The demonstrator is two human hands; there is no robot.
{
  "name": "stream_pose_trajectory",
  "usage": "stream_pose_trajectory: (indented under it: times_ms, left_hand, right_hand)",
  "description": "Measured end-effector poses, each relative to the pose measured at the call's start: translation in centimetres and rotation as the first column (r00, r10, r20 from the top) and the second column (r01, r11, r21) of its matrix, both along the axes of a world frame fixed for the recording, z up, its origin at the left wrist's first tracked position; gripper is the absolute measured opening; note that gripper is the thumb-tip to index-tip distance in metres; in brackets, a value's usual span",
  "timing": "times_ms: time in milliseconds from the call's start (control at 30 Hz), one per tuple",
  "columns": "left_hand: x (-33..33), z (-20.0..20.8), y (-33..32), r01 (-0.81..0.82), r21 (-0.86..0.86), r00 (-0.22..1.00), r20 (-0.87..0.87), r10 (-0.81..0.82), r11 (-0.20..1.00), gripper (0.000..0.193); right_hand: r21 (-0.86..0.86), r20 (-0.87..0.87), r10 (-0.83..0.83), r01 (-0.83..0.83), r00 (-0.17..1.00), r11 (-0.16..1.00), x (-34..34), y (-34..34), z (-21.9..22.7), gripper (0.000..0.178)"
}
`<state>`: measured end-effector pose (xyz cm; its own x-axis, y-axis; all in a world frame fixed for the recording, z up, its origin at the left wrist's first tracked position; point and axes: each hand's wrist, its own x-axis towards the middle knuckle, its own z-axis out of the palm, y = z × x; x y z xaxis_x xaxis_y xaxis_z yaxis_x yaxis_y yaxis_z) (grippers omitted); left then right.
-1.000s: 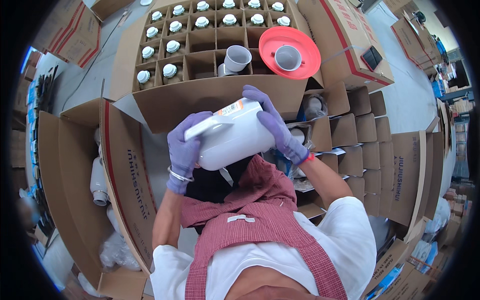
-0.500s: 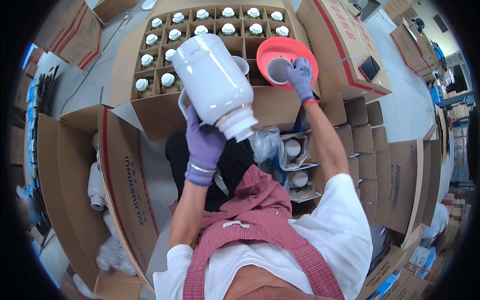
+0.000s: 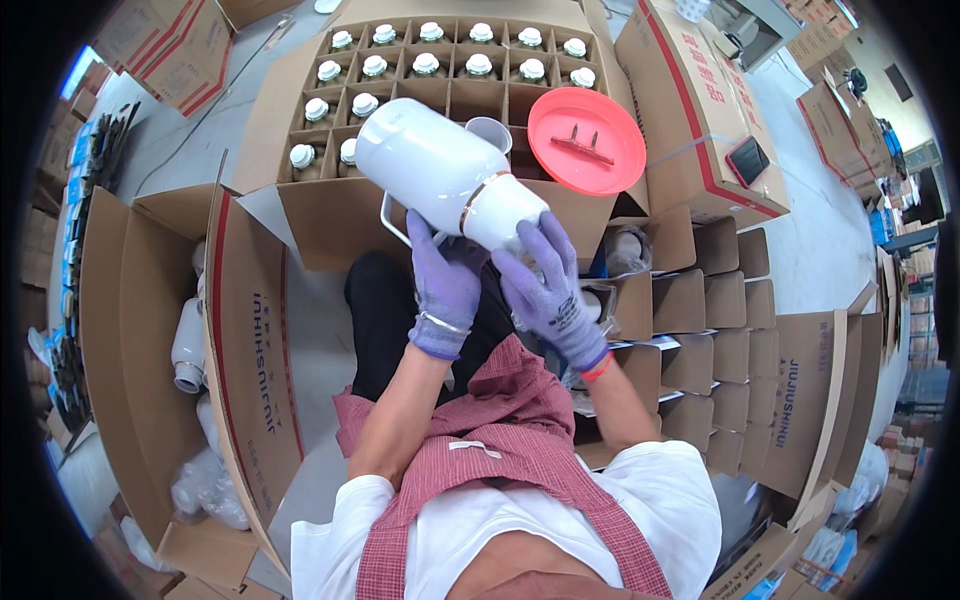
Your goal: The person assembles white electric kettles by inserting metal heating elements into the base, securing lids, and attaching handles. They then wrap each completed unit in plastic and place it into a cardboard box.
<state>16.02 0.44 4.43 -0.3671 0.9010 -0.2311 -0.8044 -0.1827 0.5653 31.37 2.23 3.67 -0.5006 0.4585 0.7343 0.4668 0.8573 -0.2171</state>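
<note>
Gone from the red dish (image 3: 590, 115) is the cup that sat there half a second ago: just a dark-red bar (image 3: 582, 150) with two spikes lies in it, and the right grip (image 3: 550, 290) has come across to the flask (image 3: 430, 145). A white cover (image 3: 505, 210), probably that cup, now sits over the neck, beyond the gold band (image 3: 480, 192). The flask is held tilted above the lap, just in front of the carton (image 3: 340, 225), neck end lower and toward the right. The left grip (image 3: 440, 285) is closed about its underside by the handle (image 3: 392, 215); the right one cups the cover's end, digits spread around it. Its glossy shell looks stiff and slippery, probably moderately heavy and easily scuffed or dented, so the body calls for a palm beneath, the handle being a second hold and the cover no safe place to carry it by. The left fingertips are hidden behind the flask, as is part of a grey cup (image 3: 490, 132) in the carton; how firmly the cover is seated cannot be made out.
</note>
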Motion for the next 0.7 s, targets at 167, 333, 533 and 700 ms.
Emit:
stream_pose_trajectory:
  times_ms: [167,333,533,700]
  left_hand:
    - [0.3,-0.2,-1.4,-0.02,-0.15,0.986,0.158,0.044,0.988,0.051]
    - [-3.1,-2.4,-2.1,-0.046,0.027,0.852,-0.521,0.053,0.999,0.037]
    - [-7.1,-1.3,-2.3,-0.054,0.075,0.963,-0.261,0.071,0.996,0.034]
    - [-16.7,-0.4,-7.2,-0.008,-0.173,0.916,-0.397,-0.062,0.985,0.042]
  right_hand:
    - [-0.383,-0.16,0.0,-0.062,0.987,0.922,-0.3,2.6,0.2,0.057]
    - [-0.822,-0.506,-0.324,-0.561,0.8,-0.102,-2.2,2.3,0.2,0.064]
    - [-0.811,-0.502,0.034,-0.485,0.864,0.328,-3.8,3.6,-0.9,0.047]
    - [-0.374,0.438,-0.315,0.49,0.842,0.787,1.2,19.7,-2.8,0.027]
